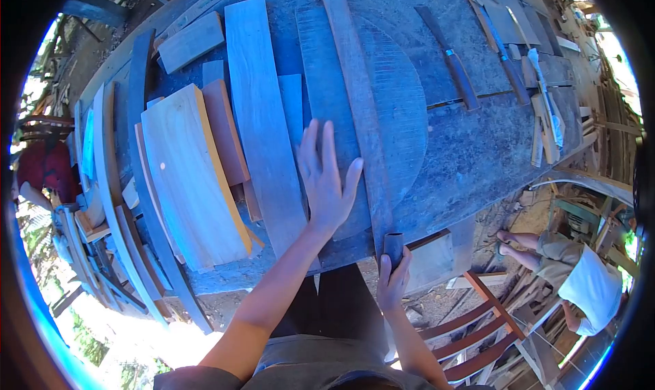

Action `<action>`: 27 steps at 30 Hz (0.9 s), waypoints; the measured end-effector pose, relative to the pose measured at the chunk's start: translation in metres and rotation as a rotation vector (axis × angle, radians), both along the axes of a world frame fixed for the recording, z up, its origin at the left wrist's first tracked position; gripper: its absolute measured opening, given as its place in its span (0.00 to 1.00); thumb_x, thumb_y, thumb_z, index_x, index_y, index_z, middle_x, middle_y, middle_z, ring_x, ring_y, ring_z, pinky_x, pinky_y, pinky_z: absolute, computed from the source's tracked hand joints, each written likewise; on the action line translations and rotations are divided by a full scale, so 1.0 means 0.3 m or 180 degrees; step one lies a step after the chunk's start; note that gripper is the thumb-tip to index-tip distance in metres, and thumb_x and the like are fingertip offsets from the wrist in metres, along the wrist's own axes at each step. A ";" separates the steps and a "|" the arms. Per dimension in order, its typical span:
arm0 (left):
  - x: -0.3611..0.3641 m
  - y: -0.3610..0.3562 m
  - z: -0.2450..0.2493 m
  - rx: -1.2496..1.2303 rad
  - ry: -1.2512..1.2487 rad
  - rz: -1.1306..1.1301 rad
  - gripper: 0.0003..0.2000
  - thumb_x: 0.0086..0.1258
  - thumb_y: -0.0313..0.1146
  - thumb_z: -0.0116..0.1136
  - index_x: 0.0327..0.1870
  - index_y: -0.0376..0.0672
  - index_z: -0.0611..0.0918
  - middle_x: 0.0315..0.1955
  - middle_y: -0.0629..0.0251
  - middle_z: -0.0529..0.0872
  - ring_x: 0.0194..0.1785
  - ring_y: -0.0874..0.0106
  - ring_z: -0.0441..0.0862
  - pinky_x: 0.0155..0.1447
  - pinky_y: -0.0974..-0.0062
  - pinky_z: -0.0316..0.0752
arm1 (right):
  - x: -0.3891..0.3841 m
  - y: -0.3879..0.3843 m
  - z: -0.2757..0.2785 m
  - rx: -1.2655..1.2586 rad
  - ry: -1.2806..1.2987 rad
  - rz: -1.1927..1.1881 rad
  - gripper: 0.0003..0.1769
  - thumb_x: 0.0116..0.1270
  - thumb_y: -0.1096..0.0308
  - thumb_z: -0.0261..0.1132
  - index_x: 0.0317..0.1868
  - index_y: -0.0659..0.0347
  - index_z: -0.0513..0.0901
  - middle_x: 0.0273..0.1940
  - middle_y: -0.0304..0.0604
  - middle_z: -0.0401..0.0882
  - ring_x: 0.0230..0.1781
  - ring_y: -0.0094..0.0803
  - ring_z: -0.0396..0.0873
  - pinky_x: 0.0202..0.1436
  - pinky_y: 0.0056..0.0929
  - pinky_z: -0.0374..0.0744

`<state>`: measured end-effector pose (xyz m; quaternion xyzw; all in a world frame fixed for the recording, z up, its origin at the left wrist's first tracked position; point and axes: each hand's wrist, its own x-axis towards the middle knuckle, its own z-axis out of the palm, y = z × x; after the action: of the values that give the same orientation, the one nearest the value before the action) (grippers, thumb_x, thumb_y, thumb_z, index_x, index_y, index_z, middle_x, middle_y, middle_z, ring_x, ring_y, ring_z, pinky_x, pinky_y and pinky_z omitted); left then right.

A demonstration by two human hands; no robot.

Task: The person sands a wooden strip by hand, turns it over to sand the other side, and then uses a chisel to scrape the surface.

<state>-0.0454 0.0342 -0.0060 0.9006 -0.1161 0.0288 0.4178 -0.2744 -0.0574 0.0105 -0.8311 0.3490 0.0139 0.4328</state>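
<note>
Closest in is the left forearm, running up to the left hand [326,185], which lies flat on the dark half-round board [402,110] with fingers spread and released, pressing rather than gripping. The right hand [394,275] sits at the near bench [477,158] edge, fingers clenched around a dark stub [393,243] just at the near end of the long strip [355,103]. That strip lies lengthwise across the board, from the near edge to the far side. My guess is it's early days: the strip's lined up and held, but I can't spot any line or cut along it. Room's tight on the left, with pale planks [187,178] stacked right beside the hand. The right side is barer, with tools [450,59] well apart, and 1 other person [580,281] crouches below.
</note>
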 end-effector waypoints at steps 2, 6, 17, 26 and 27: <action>-0.081 0.022 -0.022 -0.0132 0.0295 0.0027 0.38 0.79 0.46 0.53 0.81 0.35 0.52 0.78 0.40 0.48 0.81 0.44 0.46 0.81 0.50 0.46 | 0.002 -0.005 -0.002 -0.0044 -0.0057 0.0050 0.25 0.79 0.59 0.58 0.66 0.69 0.66 0.48 0.65 0.79 0.43 0.63 0.82 0.45 0.50 0.78; -0.131 -0.039 -0.036 -0.0493 0.0409 0.0005 0.37 0.81 0.42 0.49 0.81 0.33 0.48 0.79 0.37 0.43 0.82 0.42 0.43 0.81 0.49 0.46 | 0.050 -0.030 0.062 0.0008 -0.0327 -0.0026 0.23 0.80 0.61 0.58 0.65 0.68 0.66 0.46 0.62 0.79 0.41 0.57 0.83 0.45 0.46 0.78; -0.075 -0.125 -0.065 -0.0105 0.0106 -0.0108 0.35 0.82 0.40 0.47 0.81 0.31 0.48 0.80 0.35 0.40 0.82 0.41 0.44 0.81 0.43 0.43 | 0.245 -0.100 0.049 -0.0220 -0.0595 0.0163 0.24 0.79 0.61 0.60 0.64 0.70 0.66 0.45 0.60 0.77 0.39 0.49 0.80 0.44 0.42 0.77; 0.032 -0.097 0.033 0.0166 -0.0476 -0.1070 0.25 0.79 0.42 0.51 0.74 0.46 0.73 0.77 0.55 0.64 0.81 0.53 0.56 0.82 0.44 0.42 | 0.319 -0.108 0.103 -0.0474 -0.0770 0.0435 0.23 0.77 0.63 0.63 0.62 0.69 0.67 0.40 0.60 0.81 0.34 0.58 0.84 0.35 0.45 0.80; 0.052 -0.092 0.041 0.0179 -0.0486 -0.1069 0.25 0.79 0.42 0.51 0.74 0.46 0.73 0.77 0.55 0.64 0.81 0.53 0.56 0.82 0.44 0.42 | 0.322 -0.109 0.123 -0.0442 -0.0730 0.0577 0.23 0.77 0.63 0.63 0.62 0.69 0.67 0.40 0.60 0.81 0.33 0.58 0.84 0.34 0.45 0.80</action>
<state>-0.0297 0.0065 0.0062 0.8751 -0.2971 0.0237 0.3814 -0.1779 -0.0901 0.0473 -0.8832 0.2209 -0.0662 0.4083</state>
